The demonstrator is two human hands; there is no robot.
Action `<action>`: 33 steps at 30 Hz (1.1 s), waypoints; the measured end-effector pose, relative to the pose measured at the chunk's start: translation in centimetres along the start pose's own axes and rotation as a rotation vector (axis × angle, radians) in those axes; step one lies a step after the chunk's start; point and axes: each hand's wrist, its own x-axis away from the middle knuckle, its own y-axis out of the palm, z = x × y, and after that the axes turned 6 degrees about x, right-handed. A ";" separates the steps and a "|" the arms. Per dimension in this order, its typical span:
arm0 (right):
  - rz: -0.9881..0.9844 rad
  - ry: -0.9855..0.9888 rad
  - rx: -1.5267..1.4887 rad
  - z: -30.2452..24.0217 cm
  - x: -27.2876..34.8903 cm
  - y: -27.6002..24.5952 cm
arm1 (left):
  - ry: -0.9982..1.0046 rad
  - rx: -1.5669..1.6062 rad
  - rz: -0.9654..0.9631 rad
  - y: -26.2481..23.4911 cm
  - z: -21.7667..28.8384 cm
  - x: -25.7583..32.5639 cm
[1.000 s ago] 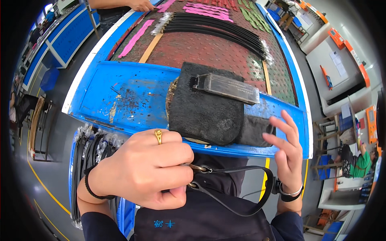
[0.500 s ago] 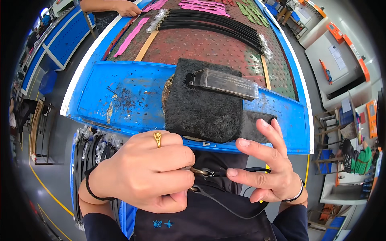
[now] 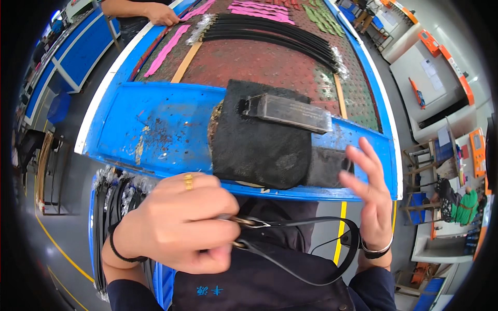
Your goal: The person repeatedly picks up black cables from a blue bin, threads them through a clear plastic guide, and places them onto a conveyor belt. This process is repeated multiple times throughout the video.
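Observation:
My left hand (image 3: 181, 223) is closed around the brass-coloured metal hooks (image 3: 245, 222) at the ends of a narrow black strap. The fingers hide most of the hooks. From there the black strap (image 3: 356, 249) runs to the right and bends back in a long loop in front of my dark apron. My right hand (image 3: 371, 194) is raised beside the bend of this loop, fingers apart and somewhat blurred, holding nothing. Beyond both hands lies a black cloth-covered pad (image 3: 259, 150) at the table's near edge, with a clear plastic box (image 3: 295, 112) resting on it.
The blue-edged table (image 3: 171, 98) carries a bundle of black straps (image 3: 270, 33) with plastic-wrapped ends, and pink strips (image 3: 262, 11). Another person's hand (image 3: 163, 14) is at the far left edge. More black straps (image 3: 111, 207) hang below left in a blue rack.
My right hand has let the strap go and moved right, its fingers turning upward. The strap's loop now spreads wider. My left hand has shifted slightly left, still gripping the hooks.

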 end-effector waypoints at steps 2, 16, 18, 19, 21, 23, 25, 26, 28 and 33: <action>0.074 0.098 0.326 2.7 1.2 0.3 | -0.123 -0.010 0.078 -0.2 0.1 1.1; -0.002 0.138 0.763 5.2 2.4 2.3 | -0.065 -0.232 0.242 -1.5 0.7 2.3; -0.066 0.120 0.760 4.9 2.1 3.1 | -0.030 -0.254 0.236 -1.6 1.1 2.4; -0.121 0.125 0.725 5.2 2.3 3.6 | -0.015 -0.264 0.240 -1.6 1.3 2.3; -0.069 0.114 0.727 4.8 1.6 2.8 | 0.012 -0.274 0.239 -1.6 1.5 2.5; -0.032 0.112 0.774 4.3 1.3 2.4 | 0.025 -0.283 0.220 -1.8 1.6 2.6; -0.114 0.115 0.707 5.2 1.8 3.1 | 0.041 -0.291 0.214 -1.8 1.5 2.8; -0.154 0.118 0.674 5.3 1.8 3.3 | 0.052 -0.295 0.218 -1.7 1.3 2.9; -0.090 0.112 0.655 4.5 1.5 1.9 | 0.066 -0.296 0.216 -1.6 1.2 2.9; 0.276 0.111 0.436 1.4 -0.4 -1.7 | 0.062 -0.284 0.144 -1.6 1.4 2.6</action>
